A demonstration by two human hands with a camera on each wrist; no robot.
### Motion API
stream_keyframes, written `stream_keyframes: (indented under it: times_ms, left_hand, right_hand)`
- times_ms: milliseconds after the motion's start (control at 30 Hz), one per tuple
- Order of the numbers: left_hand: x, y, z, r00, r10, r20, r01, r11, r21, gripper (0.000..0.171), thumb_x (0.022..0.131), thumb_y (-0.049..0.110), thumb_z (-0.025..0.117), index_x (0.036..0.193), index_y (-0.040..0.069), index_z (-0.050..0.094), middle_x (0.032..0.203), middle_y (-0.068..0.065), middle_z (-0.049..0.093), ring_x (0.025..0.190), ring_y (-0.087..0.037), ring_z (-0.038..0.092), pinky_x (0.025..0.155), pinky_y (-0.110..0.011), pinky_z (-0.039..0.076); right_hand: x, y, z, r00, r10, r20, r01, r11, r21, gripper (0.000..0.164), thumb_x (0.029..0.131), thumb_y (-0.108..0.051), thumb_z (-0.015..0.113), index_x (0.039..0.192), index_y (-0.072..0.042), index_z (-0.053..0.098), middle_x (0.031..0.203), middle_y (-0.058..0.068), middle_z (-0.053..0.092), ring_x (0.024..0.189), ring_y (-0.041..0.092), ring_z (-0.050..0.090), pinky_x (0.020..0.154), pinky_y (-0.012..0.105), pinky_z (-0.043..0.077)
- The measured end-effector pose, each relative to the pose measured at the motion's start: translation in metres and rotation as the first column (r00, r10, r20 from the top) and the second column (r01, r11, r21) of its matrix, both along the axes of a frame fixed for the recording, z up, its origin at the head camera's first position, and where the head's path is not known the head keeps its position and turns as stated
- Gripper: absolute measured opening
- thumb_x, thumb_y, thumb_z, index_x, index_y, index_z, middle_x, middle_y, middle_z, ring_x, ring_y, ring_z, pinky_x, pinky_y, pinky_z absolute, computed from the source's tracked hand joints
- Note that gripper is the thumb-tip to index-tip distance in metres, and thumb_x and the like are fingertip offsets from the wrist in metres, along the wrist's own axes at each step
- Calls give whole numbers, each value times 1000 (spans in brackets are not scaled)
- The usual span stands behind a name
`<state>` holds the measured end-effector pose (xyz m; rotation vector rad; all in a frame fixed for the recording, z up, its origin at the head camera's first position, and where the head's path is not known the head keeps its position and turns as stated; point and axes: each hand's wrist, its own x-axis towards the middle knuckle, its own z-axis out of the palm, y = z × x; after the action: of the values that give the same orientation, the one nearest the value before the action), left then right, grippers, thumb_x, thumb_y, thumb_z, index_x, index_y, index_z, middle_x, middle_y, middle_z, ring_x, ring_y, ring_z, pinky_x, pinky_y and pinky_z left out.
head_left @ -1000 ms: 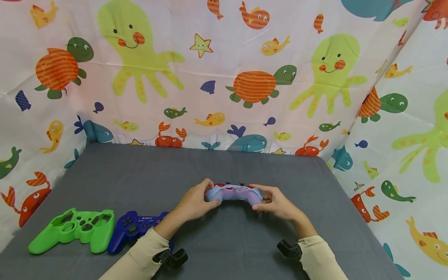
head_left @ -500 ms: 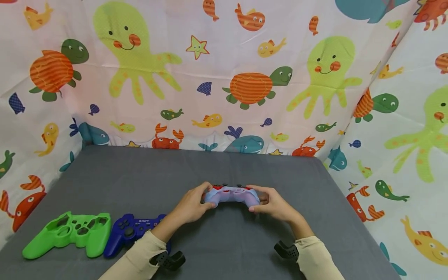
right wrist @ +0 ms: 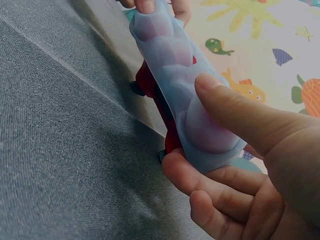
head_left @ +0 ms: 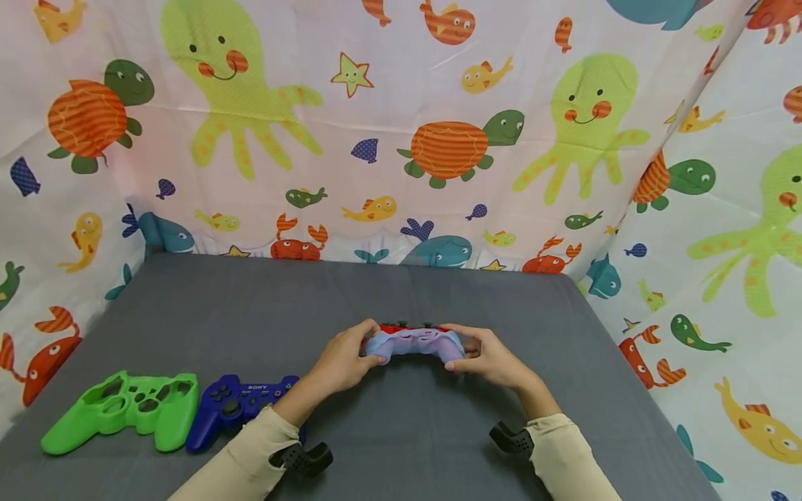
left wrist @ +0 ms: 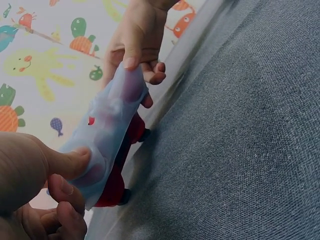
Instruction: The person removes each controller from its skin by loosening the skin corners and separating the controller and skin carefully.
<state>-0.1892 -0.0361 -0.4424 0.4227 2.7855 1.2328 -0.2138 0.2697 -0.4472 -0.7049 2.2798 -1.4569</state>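
Note:
A red game controller (head_left: 393, 328) with black thumbsticks is held above the grey table, partly wrapped in a translucent pale-blue silicone cover (head_left: 415, 341). My left hand (head_left: 343, 360) grips one end, its thumb pressed on the cover in the left wrist view. At the other end my right hand (head_left: 495, 358) holds on, the thumb (right wrist: 220, 97) over the cover and curled fingers beneath. Both wrist views show bare red body (left wrist: 111, 192) and thumbsticks (left wrist: 125, 196) protruding from the cover's open side, facing the table. The cover drapes over the handles.
At the left of the table (head_left: 401, 445) lies a green silicone controller cover (head_left: 134, 410). Beside it is a dark blue Sony controller (head_left: 228, 407), partly hidden by my left forearm. A sea-animal patterned curtain (head_left: 351, 167) encloses the back and sides.
The head view has shifted slightly. Both hands keep their grip, and the controller has tipped a little, showing more red along its far edge.

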Motion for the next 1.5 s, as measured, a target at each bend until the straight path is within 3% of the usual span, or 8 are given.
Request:
stream_keyframes:
  times_ms: [267,833,1200,1500]
  left_hand:
    - [1,0,1,999,30,-11,-30,1000,-7,29,85,21,82,101,19,58,76,-6,52,65,-17,44,60,-31,32]
    - [2,3,1,998,62,-19,-62,998,-5,30,82,23,85,95,21,59,72,-3,51,60,-15,43,54,-29,29]
    - [6,4,0,997,78,-7,-78,997,7,30,80,22,87,94,18,61,70,-1,51,58,-15,44,54,-30,32]
    - [5,6,1,994,104,-19,-103,994,17,30,80,23,87,95,20,62,70,0,52,56,-14,44,53,-29,31]
  right_hand:
    - [1,-4,1,1000,-19,18,19,1000,14,68,90,-10,76,150,-3,45,98,21,70,72,31,69,63,36,58]
    - [1,-3,3,999,-32,16,32,999,17,68,90,-12,77,150,-6,47,89,11,72,71,34,68,58,36,55]
    - [5,-1,1,999,-44,26,43,999,24,67,89,-11,77,149,-4,47,94,23,71,72,31,71,59,31,55]
    - [3,0,1,998,-57,21,56,998,37,66,90,-13,77,149,-5,47,89,15,72,72,30,71,59,30,55]
